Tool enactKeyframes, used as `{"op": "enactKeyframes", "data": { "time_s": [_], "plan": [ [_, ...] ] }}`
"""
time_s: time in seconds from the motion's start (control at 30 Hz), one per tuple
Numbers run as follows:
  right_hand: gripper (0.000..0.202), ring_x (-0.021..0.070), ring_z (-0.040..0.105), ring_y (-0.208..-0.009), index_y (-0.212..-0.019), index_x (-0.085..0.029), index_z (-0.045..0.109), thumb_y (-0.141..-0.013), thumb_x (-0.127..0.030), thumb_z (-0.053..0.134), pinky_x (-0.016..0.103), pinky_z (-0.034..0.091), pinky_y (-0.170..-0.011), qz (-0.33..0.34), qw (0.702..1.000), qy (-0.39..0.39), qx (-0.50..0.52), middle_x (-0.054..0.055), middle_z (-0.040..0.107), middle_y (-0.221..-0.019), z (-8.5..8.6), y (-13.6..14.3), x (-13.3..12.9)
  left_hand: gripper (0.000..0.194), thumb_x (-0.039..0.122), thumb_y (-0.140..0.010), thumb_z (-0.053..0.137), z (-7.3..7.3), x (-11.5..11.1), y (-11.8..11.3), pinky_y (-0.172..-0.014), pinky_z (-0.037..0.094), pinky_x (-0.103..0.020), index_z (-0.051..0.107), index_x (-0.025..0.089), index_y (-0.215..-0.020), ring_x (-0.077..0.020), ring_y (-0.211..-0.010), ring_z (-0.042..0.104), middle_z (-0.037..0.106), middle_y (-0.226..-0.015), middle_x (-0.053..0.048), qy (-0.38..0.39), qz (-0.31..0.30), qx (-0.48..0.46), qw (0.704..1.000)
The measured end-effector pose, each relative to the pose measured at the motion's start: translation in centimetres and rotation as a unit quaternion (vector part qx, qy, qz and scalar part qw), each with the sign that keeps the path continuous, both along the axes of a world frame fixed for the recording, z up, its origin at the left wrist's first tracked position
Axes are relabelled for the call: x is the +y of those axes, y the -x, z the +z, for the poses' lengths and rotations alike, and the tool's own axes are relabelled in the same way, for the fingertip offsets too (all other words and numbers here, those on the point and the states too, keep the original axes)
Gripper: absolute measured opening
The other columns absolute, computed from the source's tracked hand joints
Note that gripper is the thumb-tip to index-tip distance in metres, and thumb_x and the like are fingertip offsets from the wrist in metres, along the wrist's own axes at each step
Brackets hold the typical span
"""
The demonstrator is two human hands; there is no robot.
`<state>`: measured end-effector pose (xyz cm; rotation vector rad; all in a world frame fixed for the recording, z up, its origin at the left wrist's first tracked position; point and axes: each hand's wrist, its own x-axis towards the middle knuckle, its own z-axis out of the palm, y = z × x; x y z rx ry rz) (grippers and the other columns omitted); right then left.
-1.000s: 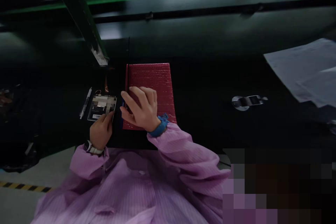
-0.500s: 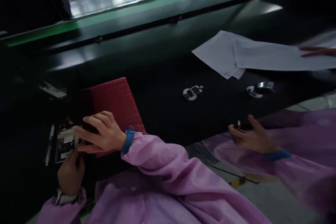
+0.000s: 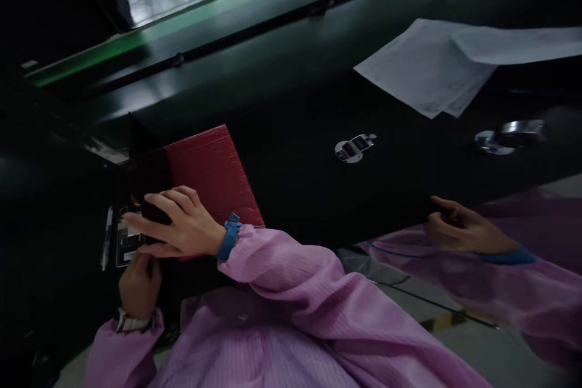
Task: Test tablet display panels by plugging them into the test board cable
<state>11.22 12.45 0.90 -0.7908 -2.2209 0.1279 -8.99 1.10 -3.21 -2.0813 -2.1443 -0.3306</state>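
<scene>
My left hand [image 3: 140,285], with a watch band at the wrist, is closed at the lower right corner of a flat open electronic device [image 3: 130,241]; its fingertips are partly hidden. My right hand [image 3: 182,224], wearing a blue wrist strap [image 3: 230,237], reaches across from the right with curved fingers over the device's right side. Something dark sits between its thumb and fingers, too dim to name. Under the right hand and behind it lies a red padded sheet [image 3: 211,173]. A slim pen-like tool [image 3: 107,239] lies left of the device.
On the dark bench lie a small roll on a round holder [image 3: 354,148], white papers [image 3: 422,70] and shiny tape rolls [image 3: 522,130]. A co-worker's hand [image 3: 468,227] is at the bench edge on the right. A rail [image 3: 250,36] runs along the back.
The view has shifted left, so the bench things appear further right. Both my hands remain at the device. The co-worker's fingers have curled, and their other hand has left the papers' right end.
</scene>
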Motion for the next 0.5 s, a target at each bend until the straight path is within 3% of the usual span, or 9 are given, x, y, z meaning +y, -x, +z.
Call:
{"op": "enactKeyframes", "data": {
  "time_s": [0.17, 0.5],
  "plan": [
    [0.055, 0.0226, 0.049, -0.126, -0.149, -0.042, 0.052, -0.102, -0.067, 0.041, 0.042, 0.038, -0.114, -0.002, 1.0, -0.005, 0.005, 0.005, 0.055, -0.145, -0.31, 0.1, -0.31, 0.023, 0.024, -0.096, 0.045, 0.15, -0.18, -0.28, -0.064, 0.043, -0.028, 0.066, 0.017, -0.09, -0.0211, -0.08, 0.068, 0.073, -0.097, -0.011, 0.01, 0.001, -0.019, 1.0],
    [0.056, 0.0221, 0.049, -0.124, -0.148, -0.039, 0.055, -0.102, -0.067, 0.041, 0.039, 0.036, -0.115, -0.033, 0.996, -0.067, 0.043, 0.006, 0.058, -0.141, -0.92, 0.11, -0.43, 0.028, 0.025, -0.098, 0.042, 0.23, -0.26, -1.01, -0.061, 0.04, -0.028, 0.065, 0.017, -0.084, -0.0202, -0.073, 0.065, 0.069, -0.086, -0.009, 0.003, 0.005, 0.003, 1.0]
  ]
}}
